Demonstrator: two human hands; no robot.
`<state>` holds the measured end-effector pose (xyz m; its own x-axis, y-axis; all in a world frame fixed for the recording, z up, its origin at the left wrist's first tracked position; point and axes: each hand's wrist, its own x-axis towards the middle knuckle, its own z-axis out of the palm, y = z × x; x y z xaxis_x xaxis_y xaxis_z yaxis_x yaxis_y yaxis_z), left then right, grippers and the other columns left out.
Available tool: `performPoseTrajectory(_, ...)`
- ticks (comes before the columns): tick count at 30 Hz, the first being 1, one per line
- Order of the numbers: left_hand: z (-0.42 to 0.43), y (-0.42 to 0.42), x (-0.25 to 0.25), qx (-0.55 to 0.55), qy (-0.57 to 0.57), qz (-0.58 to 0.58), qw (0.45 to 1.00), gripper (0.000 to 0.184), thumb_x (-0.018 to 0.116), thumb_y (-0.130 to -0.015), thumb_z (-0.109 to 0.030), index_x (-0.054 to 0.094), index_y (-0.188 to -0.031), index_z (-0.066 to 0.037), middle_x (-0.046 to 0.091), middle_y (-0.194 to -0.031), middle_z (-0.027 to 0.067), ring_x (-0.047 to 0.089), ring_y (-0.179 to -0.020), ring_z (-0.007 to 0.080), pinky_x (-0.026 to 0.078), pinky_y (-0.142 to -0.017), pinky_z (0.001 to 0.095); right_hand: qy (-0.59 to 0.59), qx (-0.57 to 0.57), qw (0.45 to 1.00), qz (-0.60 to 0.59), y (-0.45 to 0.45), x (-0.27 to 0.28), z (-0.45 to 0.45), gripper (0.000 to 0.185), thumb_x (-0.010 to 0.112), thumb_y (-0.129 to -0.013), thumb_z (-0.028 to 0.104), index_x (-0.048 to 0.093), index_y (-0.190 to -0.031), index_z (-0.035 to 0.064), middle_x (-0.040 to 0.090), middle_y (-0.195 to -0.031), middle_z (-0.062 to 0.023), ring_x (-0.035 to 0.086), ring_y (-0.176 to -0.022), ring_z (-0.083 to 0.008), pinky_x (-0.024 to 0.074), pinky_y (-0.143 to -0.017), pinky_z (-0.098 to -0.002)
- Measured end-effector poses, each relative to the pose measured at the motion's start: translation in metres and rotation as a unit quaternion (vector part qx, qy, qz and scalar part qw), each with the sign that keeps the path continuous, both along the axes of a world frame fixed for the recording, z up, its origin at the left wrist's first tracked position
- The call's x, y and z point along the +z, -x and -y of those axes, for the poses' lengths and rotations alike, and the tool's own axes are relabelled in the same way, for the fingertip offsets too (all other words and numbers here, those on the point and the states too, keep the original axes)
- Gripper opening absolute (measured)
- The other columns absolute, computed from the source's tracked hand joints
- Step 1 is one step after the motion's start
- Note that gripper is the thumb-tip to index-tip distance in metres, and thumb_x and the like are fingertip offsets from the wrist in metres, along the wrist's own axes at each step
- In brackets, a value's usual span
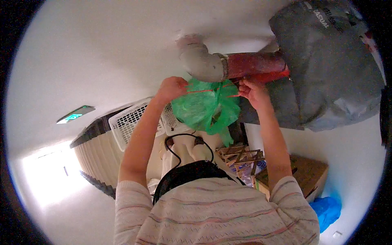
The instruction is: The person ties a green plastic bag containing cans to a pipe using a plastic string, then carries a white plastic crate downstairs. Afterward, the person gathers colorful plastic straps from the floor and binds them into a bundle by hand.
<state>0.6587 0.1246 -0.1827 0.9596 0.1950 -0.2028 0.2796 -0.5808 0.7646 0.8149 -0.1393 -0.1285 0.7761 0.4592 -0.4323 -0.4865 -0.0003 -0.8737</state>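
Large grey printed sheet (330, 69) at right. Grey-and-red elbow pipe (202, 65) beside it. Crumpled translucent green plastic bag (204, 106) between my hands, near pipe. My left hand (173, 87) clenched, my right hand (254, 93) pinching, both grasping thin red strings (202, 91) across bag.

The inside of the green bag (204, 107) is hidden, and the grey cover (330, 73) is cut off above.

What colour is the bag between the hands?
The bag is green, clearest in the head view.
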Motion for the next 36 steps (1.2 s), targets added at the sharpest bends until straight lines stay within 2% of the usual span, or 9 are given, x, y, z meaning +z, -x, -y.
performPoseTrajectory(2, 0.004, -0.005, 0.017, -0.148, -0.224, -0.089, 0.959, 0.029, 0.057, -0.072, -0.034, 0.063, -0.082, -0.007, 0.061, -0.077, 0.0146, 0.058, -0.077, 0.0291, 0.046, -0.069, 0.0387, 0.002, 0.001, 1.0, 0.02, 0.001, 0.002, 0.002, 0.024, 0.06, -0.074, 0.014, 0.052, -0.095, 0.004, 0.061, -0.082, -0.0097, 0.058, -0.061, -0.0181, 0.0505, -0.053, -0.0285)
performPoseTrajectory(8, 0.013, -0.002, 0.05, -0.103, -0.259, -0.046, 0.959, 0.04, 0.052, -0.074, -0.047, 0.065, -0.069, -0.009, 0.061, -0.073, 0.0126, 0.057, -0.076, 0.0323, 0.045, -0.066, 0.0432, -0.017, -0.038, 0.992, 0.119, 0.023, 0.041, -0.017, 0.029, 0.058, -0.076, 0.014, 0.047, -0.102, 0.0053, 0.061, -0.086, -0.0109, 0.058, -0.061, -0.0173, 0.0486, -0.05, -0.0268)
performPoseTrajectory(11, 0.01, 0.008, 0.077, -0.107, -0.285, -0.014, 0.952, 0.022, 0.054, -0.071, -0.031, 0.065, -0.075, -0.012, 0.062, -0.082, 0.0086, 0.058, -0.078, 0.0309, 0.047, -0.066, 0.0412, -0.077, -0.022, 0.986, 0.146, 0.026, 0.061, -0.027, 0.029, 0.056, -0.079, 0.014, 0.046, -0.105, 0.0058, 0.059, -0.095, -0.0101, 0.059, -0.064, -0.0179, 0.0466, -0.046, -0.0258)
performPoseTrajectory(17, -0.012, 0.005, 0.044, 0.099, -0.102, 0.013, 0.99, 0.022, 0.06, -0.074, -0.026, 0.063, -0.068, -0.005, 0.059, -0.059, 0.0102, 0.055, -0.049, 0.0235, 0.043, -0.049, 0.034, -0.125, 0.026, 0.979, 0.16, 0.019, 0.086, -0.058, 0.032, 0.053, -0.082, 0.013, 0.044, -0.111, 0.0053, 0.055, -0.106, -0.0098, 0.061, -0.067, -0.0188, 0.0437, -0.043, -0.024)
performPoseTrajectory(22, -0.022, -0.011, 0.015, 0.256, 0.435, 0.008, 0.863, 0.015, 0.06, -0.074, -0.02, 0.06, -0.076, -0.004, 0.058, -0.065, 0.0046, 0.054, -0.057, 0.0142, 0.041, -0.048, 0.0275, 0.058, 0.066, 0.97, 0.225, 0.006, 0.098, -0.1, 0.031, 0.051, -0.08, 0.01, 0.048, -0.109, 0.0022, 0.057, -0.102, -0.0121, 0.061, -0.07, -0.0183, 0.0437, -0.045, -0.0223)
performPoseTrajectory(26, -0.007, -0.047, -0.015, 0.288, 0.638, 0.061, 0.712, 0.019, 0.058, -0.075, -0.015, 0.056, -0.092, -0.006, 0.06, -0.08, 0.0044, 0.057, -0.07, 0.0146, 0.044, -0.056, 0.0269, 0.33, 0.28, 0.81, 0.395, -0.034, 0.078, -0.149, 0.034, 0.055, -0.072, 0.012, 0.055, -0.104, 0.0036, 0.061, -0.093, -0.0124, 0.062, -0.07, -0.0192, 0.0469, -0.054, -0.0293)
performPoseTrajectory(29, 0.006, -0.063, -0.041, 0.174, 0.61, 0.097, 0.767, 0.026, 0.053, -0.08, -0.019, 0.052, -0.104, -0.007, 0.058, -0.097, 0.006, 0.057, -0.085, 0.0196, 0.047, -0.071, 0.0344, 0.476, 0.395, 0.602, 0.504, -0.056, 0.056, -0.179, 0.035, 0.056, -0.068, 0.014, 0.058, -0.103, 0.0077, 0.062, -0.092, -0.0119, 0.061, -0.071, -0.0212, 0.0474, -0.061, -0.034)
performPoseTrajectory(31, 0.02, -0.071, -0.039, 0.135, 0.706, 0.121, 0.684, 0.029, 0.05, -0.082, -0.021, 0.05, -0.108, -0.008, 0.056, -0.104, 0.0061, 0.056, -0.091, 0.0216, 0.046, -0.078, 0.0374, 0.517, 0.436, 0.523, 0.518, -0.061, 0.05, -0.193, 0.035, 0.056, -0.067, 0.015, 0.059, -0.102, 0.0108, 0.061, -0.093, -0.0116, 0.06, -0.074, -0.0235, 0.047, -0.065, -0.0361)
performPoseTrajectory(36, 0.019, -0.088, -0.054, 0.103, 0.774, 0.123, 0.612, 0.033, 0.05, -0.083, -0.023, 0.049, -0.112, -0.008, 0.055, -0.107, 0.0061, 0.055, -0.093, 0.0212, 0.046, -0.079, 0.0375, 0.498, 0.52, 0.489, 0.493, -0.056, 0.058, -0.196, 0.029, 0.054, -0.066, 0.016, 0.063, -0.093, 0.009, 0.061, -0.088, -0.0145, 0.059, -0.079, -0.0285, 0.0459, -0.069, -0.037)
